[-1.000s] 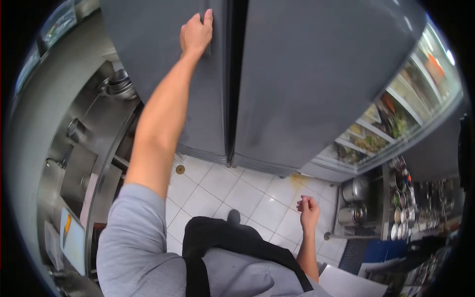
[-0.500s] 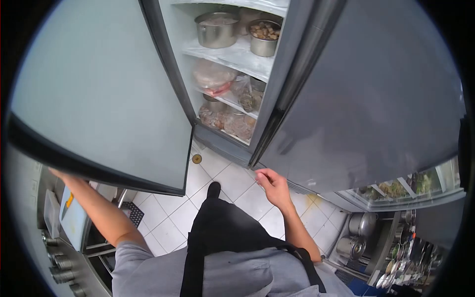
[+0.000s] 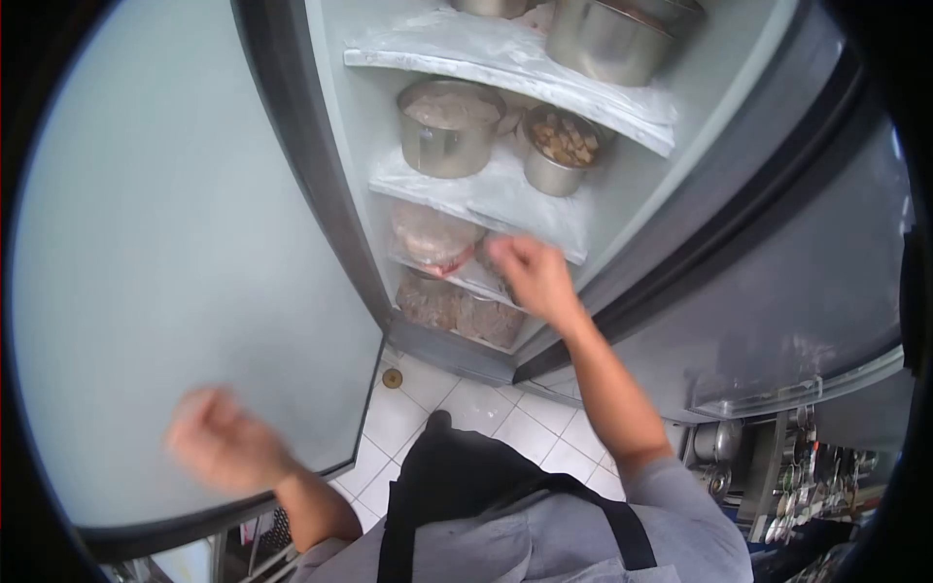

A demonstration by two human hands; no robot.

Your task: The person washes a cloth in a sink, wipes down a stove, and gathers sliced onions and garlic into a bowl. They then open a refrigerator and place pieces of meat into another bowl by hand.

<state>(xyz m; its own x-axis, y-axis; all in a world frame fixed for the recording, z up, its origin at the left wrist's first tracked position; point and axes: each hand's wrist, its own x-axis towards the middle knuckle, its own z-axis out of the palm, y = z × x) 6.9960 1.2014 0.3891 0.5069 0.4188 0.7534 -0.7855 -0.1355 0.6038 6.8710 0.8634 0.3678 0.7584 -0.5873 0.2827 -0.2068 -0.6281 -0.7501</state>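
My right hand [image 3: 533, 277] reaches into the open fridge, fingers loosely bent and nothing visible in them. It is in front of the lower shelf, partly hiding a bag there. Beside it lies a clear bag of pale food [image 3: 435, 238] with a red strip; contact cannot be made out. My left hand [image 3: 224, 442], smeared by motion, is in front of the open fridge door [image 3: 185, 243]. On the shelf above stand a steel pot [image 3: 447, 146] with pale contents and a smaller steel pot [image 3: 556, 177] holding brown chunks.
A large steel pot [image 3: 607, 44] stands on the frosty top shelf [image 3: 505, 73]. Bagged food [image 3: 428, 301] fills the bottom. The closed fridge door [image 3: 758, 262] is to the right. Pots [image 3: 717, 442] and utensils are at lower right. A round drain [image 3: 392, 378] lies in the tiled floor.
The left door has swung wider, and my left hand has come off its edge towards the right. My right hand has moved up into the fridge. More shelves show.
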